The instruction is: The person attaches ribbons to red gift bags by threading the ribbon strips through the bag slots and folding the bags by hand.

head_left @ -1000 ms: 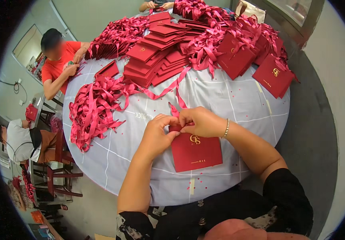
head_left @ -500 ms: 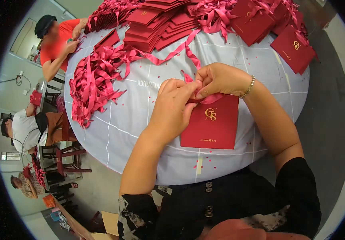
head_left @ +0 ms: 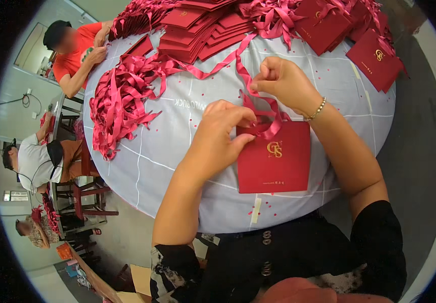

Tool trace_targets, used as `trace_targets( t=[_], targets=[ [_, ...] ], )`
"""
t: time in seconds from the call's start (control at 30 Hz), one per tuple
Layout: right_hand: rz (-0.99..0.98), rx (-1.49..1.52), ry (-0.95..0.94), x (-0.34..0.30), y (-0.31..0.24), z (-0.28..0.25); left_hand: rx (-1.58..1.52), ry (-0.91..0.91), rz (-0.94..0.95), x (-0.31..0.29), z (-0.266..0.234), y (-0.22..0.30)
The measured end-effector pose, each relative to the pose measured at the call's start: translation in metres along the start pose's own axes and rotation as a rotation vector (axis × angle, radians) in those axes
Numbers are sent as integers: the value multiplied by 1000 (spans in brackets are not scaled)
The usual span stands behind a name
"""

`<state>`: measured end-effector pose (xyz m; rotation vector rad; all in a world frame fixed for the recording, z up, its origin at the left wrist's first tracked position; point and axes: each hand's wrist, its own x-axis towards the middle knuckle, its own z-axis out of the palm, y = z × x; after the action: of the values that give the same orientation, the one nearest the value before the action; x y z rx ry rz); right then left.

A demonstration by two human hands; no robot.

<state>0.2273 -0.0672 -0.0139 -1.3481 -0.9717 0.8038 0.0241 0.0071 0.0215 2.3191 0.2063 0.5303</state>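
In front of me a red paper gift bag (head_left: 273, 174) with gold lettering lies flat on the cloth-covered round table. My left hand (head_left: 220, 134) grips its top left corner, thumb on the front face and fingers curled behind. A pink satin ribbon (head_left: 270, 132) loops out of the bag's top edge. Above and to the right, my right hand (head_left: 286, 83) pinches the ribbon between thumb and fingertips. The exact spot it pinches is partly hidden by the fingers.
A heap of loose pink ribbons (head_left: 119, 106) lies left. Stacked red bags (head_left: 187, 38) stand at the back, finished-looking ribboned bags (head_left: 377, 60) at the far right. Across the table a person in a red shirt (head_left: 79, 55) works. Small red dots speckle the tablecloth (head_left: 177, 187).
My right hand has moved up and away from the left, drawing the ribbon into a wider loop. The bag has shifted slightly right and down. The person in red has raised a hand.
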Motion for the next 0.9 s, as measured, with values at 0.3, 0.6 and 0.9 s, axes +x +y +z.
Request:
trace_targets(
  t=[0.3, 0.6, 0.9],
  targets=[
    [233, -48, -432, -18, -33, 5, 203, 93, 126, -1, -6, 4],
    [275, -8, -402, -18, -27, 11, 399, 111, 237, 1, -3, 7],
    [-253, -154, 229, 0, -18, -6, 115, -32, -52, 0, -7, -6]
  ],
)
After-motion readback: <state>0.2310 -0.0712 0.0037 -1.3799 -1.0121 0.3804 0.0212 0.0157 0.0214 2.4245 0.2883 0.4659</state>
